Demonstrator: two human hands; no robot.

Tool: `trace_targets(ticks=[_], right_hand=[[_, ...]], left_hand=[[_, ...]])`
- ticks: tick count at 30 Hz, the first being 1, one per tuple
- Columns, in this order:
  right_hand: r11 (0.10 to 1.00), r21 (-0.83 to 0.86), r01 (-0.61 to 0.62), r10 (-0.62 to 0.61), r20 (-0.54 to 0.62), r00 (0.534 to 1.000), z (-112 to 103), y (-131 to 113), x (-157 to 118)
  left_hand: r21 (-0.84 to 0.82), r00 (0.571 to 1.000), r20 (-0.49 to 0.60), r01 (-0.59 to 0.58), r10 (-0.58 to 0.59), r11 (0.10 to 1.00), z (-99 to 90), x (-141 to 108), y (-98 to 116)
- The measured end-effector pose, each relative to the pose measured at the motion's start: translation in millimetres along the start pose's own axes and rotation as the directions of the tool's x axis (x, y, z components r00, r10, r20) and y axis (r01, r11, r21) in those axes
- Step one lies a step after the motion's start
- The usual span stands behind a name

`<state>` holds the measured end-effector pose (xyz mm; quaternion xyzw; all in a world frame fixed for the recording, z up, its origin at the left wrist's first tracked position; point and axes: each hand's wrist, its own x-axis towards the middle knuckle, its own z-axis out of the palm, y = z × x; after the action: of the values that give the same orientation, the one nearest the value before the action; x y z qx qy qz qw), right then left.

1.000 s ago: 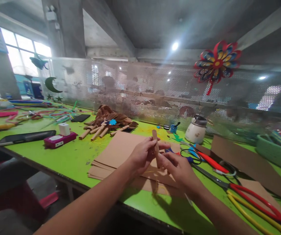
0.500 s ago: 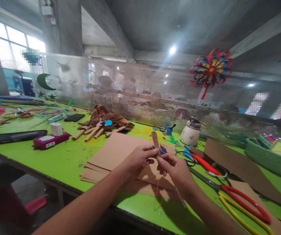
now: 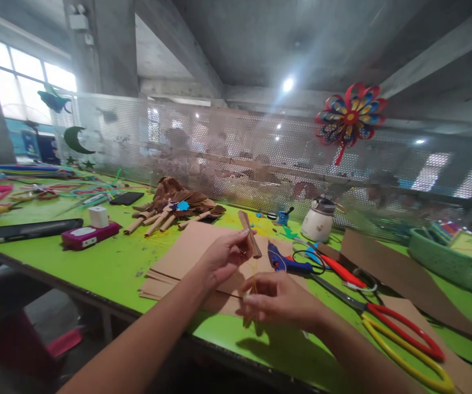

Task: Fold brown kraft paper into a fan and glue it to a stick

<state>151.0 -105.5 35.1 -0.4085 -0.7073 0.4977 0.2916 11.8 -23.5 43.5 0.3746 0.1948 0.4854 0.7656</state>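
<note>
My left hand (image 3: 224, 260) pinches a narrow folded piece of brown paper (image 3: 251, 235), held tilted above the stack of brown paper sheets (image 3: 182, 254). Lower and to its right, my right hand (image 3: 279, 300) has its fingers closed on a thin yellow string (image 3: 254, 269), which runs up toward the brown paper piece. Just beyond that hand lies a blue glue gun (image 3: 287, 261). Scissors with red and yellow handles (image 3: 404, 334) rest to the right of my right forearm.
Bundled brown paper pieces with rolled stems (image 3: 170, 210) lie at the back. A purple power strip (image 3: 90, 235) and a phone (image 3: 127, 198) are on the left. A white jar (image 3: 318, 219), red-handled tool (image 3: 343, 268) and green basket (image 3: 449, 262) stand right. A perforated screen (image 3: 228, 148) borders the table.
My right hand has moved away from the paper piece, down toward me, drawing the yellow string. The left hand has shifted slightly left, and the glue gun shows more fully.
</note>
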Motion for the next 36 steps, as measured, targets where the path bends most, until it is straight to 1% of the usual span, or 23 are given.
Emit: trace_targets(ticks=[2,3,4,6,9,13,15,16,17,18,19,20,21,22,23,24,25,27,29,31,32,34,36], right_hand=[[0.976,-0.205,0.067,-0.046,0.109,0.993,-2.4,-5.6,-5.8],[0.941,-0.318,0.116,-0.076,0.136,0.988,-4.7,-8.6,-8.4],[0.897,-0.416,0.150,-0.100,0.138,0.985,-7.8,-11.3,-10.8],[0.827,-0.542,0.147,-0.126,0.076,0.989,-16.3,-15.0,-14.3],[0.806,-0.583,0.101,-0.132,-0.011,0.991,-31.2,-16.4,-17.3],[0.827,-0.553,0.102,-0.150,-0.043,0.988,-46.8,-15.2,-18.7],[0.843,-0.528,0.106,-0.197,-0.119,0.973,-54.5,-12.3,-17.3],[0.853,-0.511,0.104,-0.227,-0.183,0.957,-59.6,-9.5,-16.0],[0.867,-0.489,0.096,-0.255,-0.269,0.929,-65.9,-5.7,-14.3],[0.886,-0.457,0.082,-0.274,-0.371,0.887,-73.7,-0.8,-12.4],[0.903,-0.426,0.054,-0.279,-0.487,0.828,-82.8,5.0,-10.6],[0.922,-0.386,0.027,-0.273,-0.600,0.752,-93.1,11.4,-8.9],[0.942,-0.336,0.000,-0.249,-0.696,0.673,-104.0,17.9,-7.6],[0.952,-0.303,-0.052,-0.210,-0.766,0.608,-115.0,24.1,-6.9],[0.948,-0.305,-0.090,-0.195,-0.783,0.591,-125.4,29.4,-6.6],[0.942,-0.313,-0.123,-0.186,-0.789,0.585,-134.3,33.6,-6.7],[0.930,-0.332,-0.158,-0.180,-0.785,0.593,-141.2,36.7,-6.9],[0.890,-0.401,-0.218,-0.175,-0.741,0.648,-147.2,40.3,-6.1],[0.826,-0.502,-0.257,-0.171,-0.657,0.734,-142.7,43.3,-2.1],[0.745,-0.613,-0.263,-0.163,-0.550,0.819,-131.1,48.4,5.2],[0.703,-0.662,-0.259,-0.159,-0.501,0.851,-124.2,51.9,9.4],[0.625,-0.738,-0.254,-0.149,-0.432,0.889,-111.6,60.0,17.4],[0.562,-0.785,-0.261,-0.147,-0.405,0.902,-102.9,67.5,22.7]], left_hand=[[-0.051,1.000,-0.013,-0.008,0.007,0.999,2.0,-1.9,5.5],[-0.069,1.000,-0.016,-0.006,0.005,0.998,2.6,-2.7,7.8],[-0.083,1.000,-0.016,-0.004,0.002,0.997,3.0,-3.2,9.7],[-0.109,1.000,-0.017,-0.007,0.005,0.994,3.2,-3.6,12.7],[-0.146,1.000,-0.011,-0.031,0.029,0.989,3.3,-3.9,16.1],[-0.148,0.998,0.003,-0.060,0.061,0.987,3.9,-5.2,21.5],[-0.142,0.998,0.002,-0.067,0.068,0.988,3.7,-5.7,24.1],[-0.142,0.998,0.001,-0.068,0.069,0.988,3.4,-5.6,25.1],[-0.142,0.998,0.001,-0.068,0.069,0.987,2.8,-5.4,26.0],[-0.143,0.998,0.002,-0.068,0.069,0.987,2.2,-4.8,26.6],[-0.142,0.998,0.003,-0.067,0.068,0.988,1.4,-4.0,27.0],[-0.143,0.998,0.004,-0.065,0.066,0.988,0.4,-3.1,27.2],[-0.145,0.998,0.005,-0.063,0.064,0.987,-0.5,-2.1,27.3],[-0.147,0.998,0.006,-0.057,0.059,0.987,-1.4,-1.0,27.3],[-0.149,0.999,0.008,-0.049,0.051,0.988,-2.3,-0.1,27.2],[-0.155,0.999,0.013,-0.038,0.041,0.987,-3.1,0.8,27.0],[-0.163,0.999,0.019,-0.026,0.029,0.986,-3.7,1.5,26.8],[-0.180,0.999,0.035,0.004,0.003,0.984,-4.6,2.2,26.1],[-0.193,0.998,0.055,0.030,-0.020,0.981,-5.0,2.2,25.2],[-0.191,0.998,0.062,0.042,-0.031,0.981,-5.0,1.4,24.5],[-0.187,0.998,0.060,0.041,-0.031,0.981,-4.8,0.8,24.8],[-0.182,0.998,0.053,0.036,-0.026,0.983,-4.0,-1.0,27.7],[-0.177,0.998,0.054,0.031,-0.021,0.984,-2.4,-2.9,35.5]])
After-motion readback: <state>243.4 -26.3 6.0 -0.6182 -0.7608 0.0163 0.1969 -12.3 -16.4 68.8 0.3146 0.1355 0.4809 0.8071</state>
